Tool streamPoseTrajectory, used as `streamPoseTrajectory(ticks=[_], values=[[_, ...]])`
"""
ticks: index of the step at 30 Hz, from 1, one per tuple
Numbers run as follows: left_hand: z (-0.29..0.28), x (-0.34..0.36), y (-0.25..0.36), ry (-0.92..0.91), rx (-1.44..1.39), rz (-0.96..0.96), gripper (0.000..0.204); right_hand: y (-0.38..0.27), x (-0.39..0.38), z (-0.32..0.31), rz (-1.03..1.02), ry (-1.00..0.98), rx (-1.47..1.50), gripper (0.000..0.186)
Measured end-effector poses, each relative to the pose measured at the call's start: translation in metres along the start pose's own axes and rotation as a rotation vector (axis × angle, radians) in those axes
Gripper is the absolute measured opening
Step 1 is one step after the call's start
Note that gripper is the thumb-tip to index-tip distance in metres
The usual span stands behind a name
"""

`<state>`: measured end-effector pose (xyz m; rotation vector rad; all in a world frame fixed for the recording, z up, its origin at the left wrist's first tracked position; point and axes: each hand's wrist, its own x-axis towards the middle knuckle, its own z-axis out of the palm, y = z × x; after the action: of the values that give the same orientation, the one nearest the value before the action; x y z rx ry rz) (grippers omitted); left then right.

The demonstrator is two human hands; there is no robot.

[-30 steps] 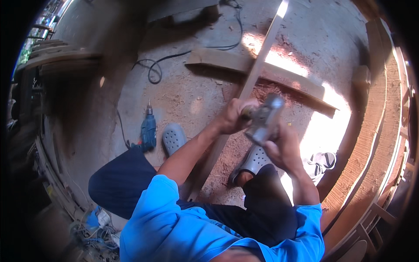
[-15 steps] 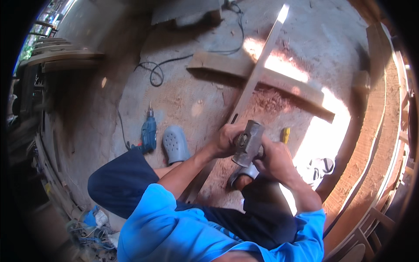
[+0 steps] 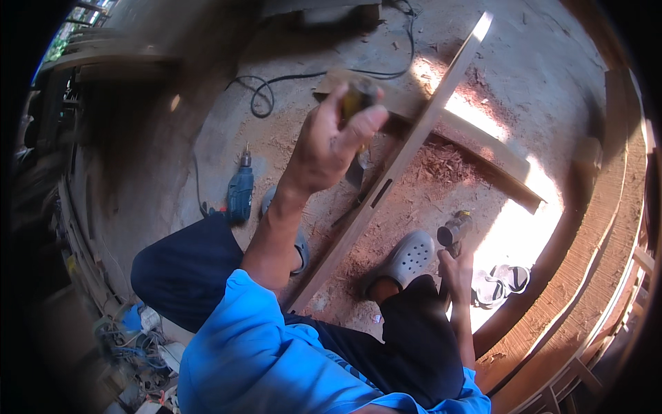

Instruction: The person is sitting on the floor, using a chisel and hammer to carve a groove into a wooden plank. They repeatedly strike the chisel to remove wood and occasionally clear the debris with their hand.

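Raised in front of me, my left hand (image 3: 324,148) is closed around a chisel (image 3: 356,102) with a yellowish handle; its flat blade hangs below the fist, somewhat blurred. Lower on the right, my right hand (image 3: 454,265) grips a hammer (image 3: 452,231) by its handle, metal head up. Between my feet runs a long narrow wooden piece (image 3: 414,141) with a dark slot cut into it. Its far part rests across a thick wooden beam (image 3: 493,148) on the floor. The chisel blade is apart from the slot.
A blue-green power drill (image 3: 240,193) lies by my left knee, its dark cord (image 3: 310,76) trailing. Sandals (image 3: 500,284) sit right of the hammer. Heavy timber (image 3: 586,262) lines the right side. Wood chips (image 3: 455,165) litter the floor. Wires and scraps (image 3: 138,345) are heaped lower left.
My hands have separated. The left has risen forward with the chisel now showing; the right has carried the hammer down and right, uncovering the slot.
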<state>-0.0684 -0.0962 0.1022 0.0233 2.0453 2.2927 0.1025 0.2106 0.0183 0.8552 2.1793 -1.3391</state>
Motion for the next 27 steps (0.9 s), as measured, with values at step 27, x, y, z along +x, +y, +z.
streamPoseTrajectory(ticks=[27], values=[[0.054,-0.06,-0.083,-0.09,0.098,0.205,0.029,-0.16,-0.043,-0.038,-1.081,0.077,-0.131,0.024]])
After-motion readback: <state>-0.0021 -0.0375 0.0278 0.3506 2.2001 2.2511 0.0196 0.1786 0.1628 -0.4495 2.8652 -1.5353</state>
